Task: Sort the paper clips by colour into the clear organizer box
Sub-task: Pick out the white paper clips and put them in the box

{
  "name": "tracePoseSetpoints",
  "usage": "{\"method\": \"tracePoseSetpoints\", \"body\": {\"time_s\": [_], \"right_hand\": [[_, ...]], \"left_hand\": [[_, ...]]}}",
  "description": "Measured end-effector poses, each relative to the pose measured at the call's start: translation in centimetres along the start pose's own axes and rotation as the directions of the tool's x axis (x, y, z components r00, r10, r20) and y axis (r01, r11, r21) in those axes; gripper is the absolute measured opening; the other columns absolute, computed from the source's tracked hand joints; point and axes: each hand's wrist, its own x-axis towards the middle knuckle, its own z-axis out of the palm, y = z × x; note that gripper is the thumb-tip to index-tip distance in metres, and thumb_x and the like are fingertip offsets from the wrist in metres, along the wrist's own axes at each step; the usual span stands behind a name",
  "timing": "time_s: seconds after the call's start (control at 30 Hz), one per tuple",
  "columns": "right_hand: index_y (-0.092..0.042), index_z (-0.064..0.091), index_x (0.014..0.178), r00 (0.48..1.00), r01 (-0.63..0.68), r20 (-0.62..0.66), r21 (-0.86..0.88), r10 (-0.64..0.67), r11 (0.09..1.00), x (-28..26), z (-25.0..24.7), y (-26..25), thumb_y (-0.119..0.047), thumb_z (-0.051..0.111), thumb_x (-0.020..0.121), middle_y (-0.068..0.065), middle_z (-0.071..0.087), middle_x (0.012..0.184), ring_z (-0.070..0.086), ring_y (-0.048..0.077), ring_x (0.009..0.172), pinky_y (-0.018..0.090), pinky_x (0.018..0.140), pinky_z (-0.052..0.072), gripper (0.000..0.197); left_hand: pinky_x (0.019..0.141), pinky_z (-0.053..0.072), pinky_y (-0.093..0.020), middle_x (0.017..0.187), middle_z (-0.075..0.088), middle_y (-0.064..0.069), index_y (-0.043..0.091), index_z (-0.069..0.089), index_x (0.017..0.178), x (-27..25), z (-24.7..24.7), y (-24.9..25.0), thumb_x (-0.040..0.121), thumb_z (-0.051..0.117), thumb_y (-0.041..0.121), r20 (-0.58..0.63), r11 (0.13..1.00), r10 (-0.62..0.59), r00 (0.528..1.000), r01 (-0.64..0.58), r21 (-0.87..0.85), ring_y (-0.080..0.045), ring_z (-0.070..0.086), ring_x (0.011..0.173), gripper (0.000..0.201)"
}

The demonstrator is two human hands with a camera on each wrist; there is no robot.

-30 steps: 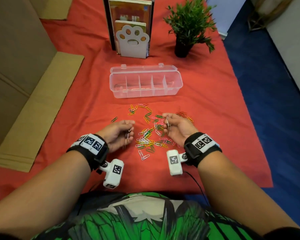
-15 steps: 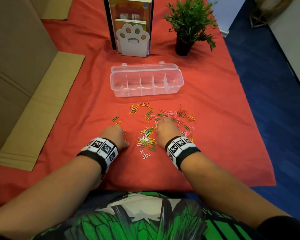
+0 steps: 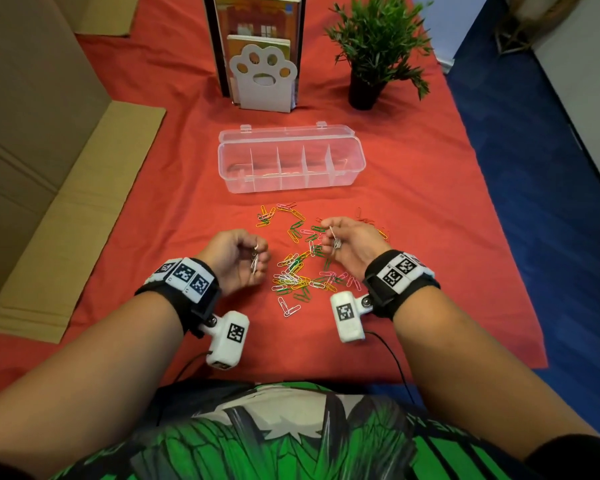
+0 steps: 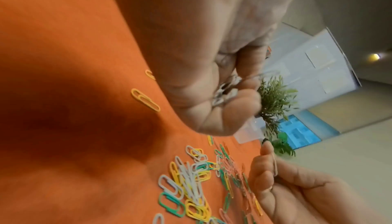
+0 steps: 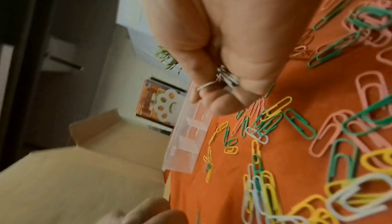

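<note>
Both hands are turned palm-up again, where half a second ago they lay knuckles-up on the pile. Left hand (image 3: 238,259) is curled round a small bunch of white paper clips (image 3: 254,262); right hand (image 3: 349,242) pinches another white bunch (image 3: 336,240). Clear plastic organizer box (image 3: 291,161), lid open, looks unfilled: sorting is judged barely begun. Thin coated-wire clips, green, yellow, pink, white (image 3: 302,268), lie scattered on the red-clothed desk (image 3: 430,237).
</note>
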Motion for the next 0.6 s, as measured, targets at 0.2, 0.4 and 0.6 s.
{"method": "tracePoseSetpoints", "body": {"time_s": [0.2, 0.4, 0.6], "right_hand": [[-0.018, 0.055, 0.068, 0.99, -0.064, -0.139, -0.659, -0.038, 0.749, 1.5, 1.1, 0.6, -0.012, 0.053, 0.088, 0.0, 0.055, 0.074, 0.05, 0.017, 0.063, 0.026, 0.06, 0.045, 0.02], [-0.01, 0.065, 0.083, 0.972, -0.067, -0.133, -0.948, -0.193, 0.312, 1.8, -0.2, 2.1, -0.004, 0.047, 0.085, 0.01, 0.063, 0.101, 0.058, 0.022, 0.091, 0.023, 0.08, 0.043, 0.019], [-0.002, 0.064, 0.094, 0.933, 0.023, -0.019, -0.993, -0.359, 0.114, 1.9, 0.0, 1.7, -0.012, 0.05, 0.087, 0.011, 0.048, 0.096, 0.055, 0.032, 0.1, 0.03, 0.087, 0.043, 0.019]], "left_hand": [[0.04, 0.042, -0.013, 0.046, 0.047, 0.005, 0.015, 0.053, 0.067, 1.9, 1.5, -0.8, 0.088, 0.041, 0.021, -0.146, 0.991, 0.08, 0.986, -0.063, 0.121, -0.005, 0.044, 0.036, 0.025], [0.056, 0.035, -0.023, 0.068, 0.057, 0.004, 0.019, 0.063, 0.073, 4.0, 1.2, -2.3, 0.082, 0.064, 0.037, -0.202, 0.378, 0.513, 0.834, -0.009, 0.926, -0.014, 0.05, 0.064, 0.02], [0.065, 0.035, -0.022, 0.085, 0.071, -0.005, 0.016, 0.068, 0.082, 4.2, 0.6, -2.9, 0.08, 0.066, 0.026, -0.061, 0.084, 0.565, 0.823, 0.016, 0.996, -0.022, 0.063, 0.084, 0.011]]}}
